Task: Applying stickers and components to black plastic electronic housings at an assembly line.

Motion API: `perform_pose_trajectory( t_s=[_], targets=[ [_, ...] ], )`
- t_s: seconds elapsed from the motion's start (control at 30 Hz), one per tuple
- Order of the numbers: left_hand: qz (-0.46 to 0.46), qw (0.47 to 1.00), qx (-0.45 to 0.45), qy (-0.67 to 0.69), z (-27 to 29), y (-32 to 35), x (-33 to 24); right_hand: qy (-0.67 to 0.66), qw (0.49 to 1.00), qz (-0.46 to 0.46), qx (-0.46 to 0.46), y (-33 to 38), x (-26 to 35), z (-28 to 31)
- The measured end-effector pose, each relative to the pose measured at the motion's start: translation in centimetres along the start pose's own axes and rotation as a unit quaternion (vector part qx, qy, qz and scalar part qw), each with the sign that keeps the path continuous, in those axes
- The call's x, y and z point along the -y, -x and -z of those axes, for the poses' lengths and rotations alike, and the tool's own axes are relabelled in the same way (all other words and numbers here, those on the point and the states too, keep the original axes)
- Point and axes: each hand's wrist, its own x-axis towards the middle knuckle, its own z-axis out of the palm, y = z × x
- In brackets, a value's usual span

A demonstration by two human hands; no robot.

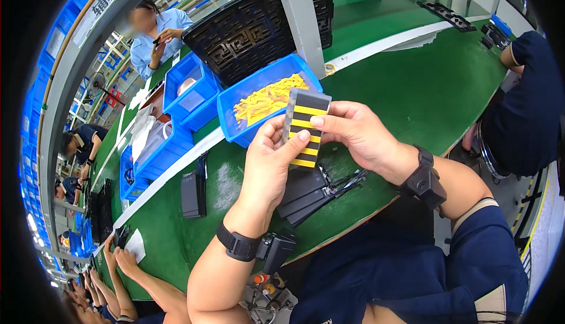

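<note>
Both my hands hold a flat dark rectangular piece [302,102] with yellow crosswise stripes, raised above the green table. My left hand [268,162] grips its lower left side, thumb lying across the stripes. On the right edge, the thumb of my right hand [359,133] presses near an upper stripe, with its fingers behind. Just beyond sits a blue bin [234,134] full of loose yellow strips [271,99]. Under my hands lie several flat black pieces [303,201] with thin dark cables or tabs at one end. Another black flat stack [192,194] rests to the left.
More blue bins [191,97] stand at the far left. A black openwork tray [253,30] leans by a grey post [299,24]. Co-workers sit around the green table [412,83], one at the right [524,106], others along the left; a co-worker's hands [120,256] are at lower left.
</note>
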Motion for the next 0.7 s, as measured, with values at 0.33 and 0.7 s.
perform_pose_trajectory(
  t_s=[0.33, 0.7],
  targets=[
    [-0.113, 0.779, 0.106, -0.607, 1.4, 4.4, 0.5, 0.115, 0.985, -0.064, -0.110, -5.6, 3.1, 9.8],
    [-0.129, 0.721, 0.129, -0.668, 0.7, 6.7, -0.2, 0.351, 0.917, -0.184, -0.045, -11.4, 2.1, 9.6]
  ],
)
